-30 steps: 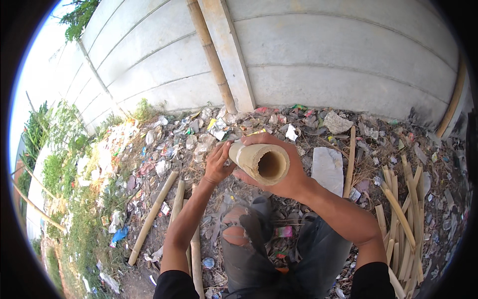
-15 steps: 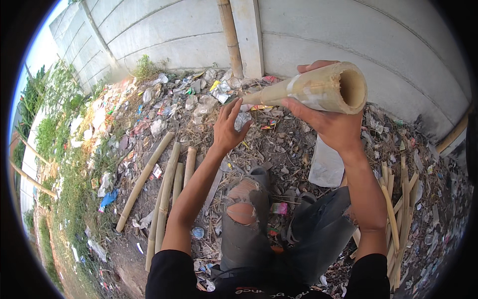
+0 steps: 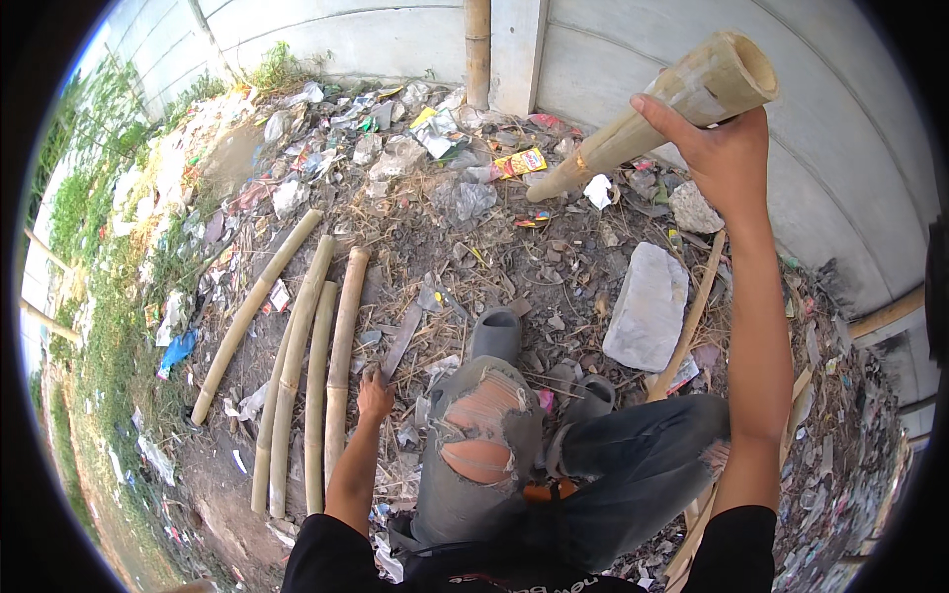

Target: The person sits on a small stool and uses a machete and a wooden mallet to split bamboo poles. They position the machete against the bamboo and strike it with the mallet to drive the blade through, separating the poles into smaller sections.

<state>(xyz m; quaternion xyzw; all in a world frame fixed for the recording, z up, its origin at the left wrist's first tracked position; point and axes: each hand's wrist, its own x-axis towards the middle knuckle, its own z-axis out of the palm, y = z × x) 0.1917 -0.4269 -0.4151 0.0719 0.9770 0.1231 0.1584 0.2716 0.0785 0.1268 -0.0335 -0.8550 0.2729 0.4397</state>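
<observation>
My right hand point(image 3: 727, 148) is wrapped round the thick upper part of a pale bamboo pole point(image 3: 633, 133). The pole leans, its hollow wide end up at the right and its narrow end down at the littered ground; whether it touches there I cannot tell. Low beside my left knee, my left hand point(image 3: 375, 392) is closed at the near end of a flat grey blade, which looks like a machete point(image 3: 403, 336). The handle is hidden in the fingers. Just left of that hand lies a cut bamboo length point(image 3: 344, 346), with several more alongside.
A pale stone block point(image 3: 647, 308) lies right of my feet, with split bamboo strips point(image 3: 697, 306) beside it. A rough stone point(image 3: 695, 208) sits below the raised pole. Plastic litter point(image 3: 465, 198) covers the soil up to a concrete wall point(image 3: 633, 44). Weeds grow at the left.
My left hand has left the bamboo pole and dropped to the blade by my knee. My right hand has raised the pole's wide end, and its narrow end now points down.
</observation>
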